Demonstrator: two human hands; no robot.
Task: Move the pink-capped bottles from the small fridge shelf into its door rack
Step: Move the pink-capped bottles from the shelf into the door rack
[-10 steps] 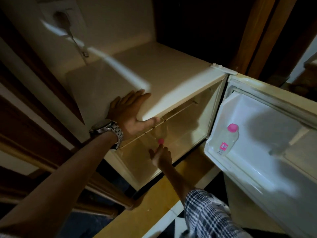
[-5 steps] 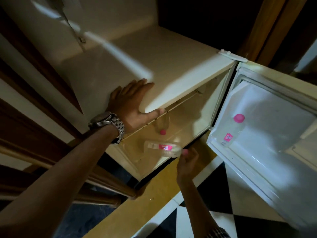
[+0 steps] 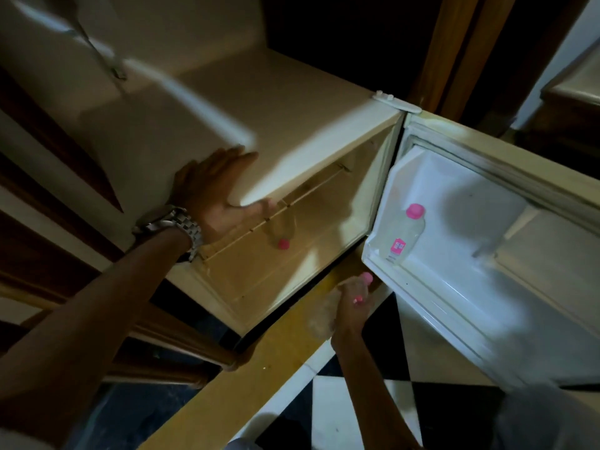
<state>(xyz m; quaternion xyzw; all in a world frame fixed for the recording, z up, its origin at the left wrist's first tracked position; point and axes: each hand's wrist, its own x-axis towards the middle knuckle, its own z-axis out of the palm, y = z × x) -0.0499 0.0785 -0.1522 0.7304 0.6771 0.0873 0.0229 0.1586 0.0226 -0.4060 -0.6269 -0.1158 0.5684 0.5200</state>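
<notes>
My right hand (image 3: 350, 303) grips a clear pink-capped bottle (image 3: 324, 315) just outside the small fridge, below the lower left corner of the open door; its cap (image 3: 367, 277) pokes out above my fingers. A second pink-capped bottle (image 3: 404, 233) stands in the white door rack (image 3: 418, 287). A third bottle (image 3: 283, 233) lies inside the fridge on the shelf (image 3: 259, 274), cap toward me. My left hand (image 3: 216, 193), watch on the wrist, rests flat on the front edge of the fridge top, holding nothing.
The fridge door (image 3: 487, 248) hangs open to the right, hinged at the top right corner. A wooden ledge (image 3: 246, 378) runs under the fridge. Black and white floor tiles (image 3: 367, 401) lie below. Dark wooden panels stand at left.
My right hand has drawn the bottle out of the fridge and carried it right, toward the door's lower corner. The bottle has turned from lying sideways to cap-up. The left hand has stayed put.
</notes>
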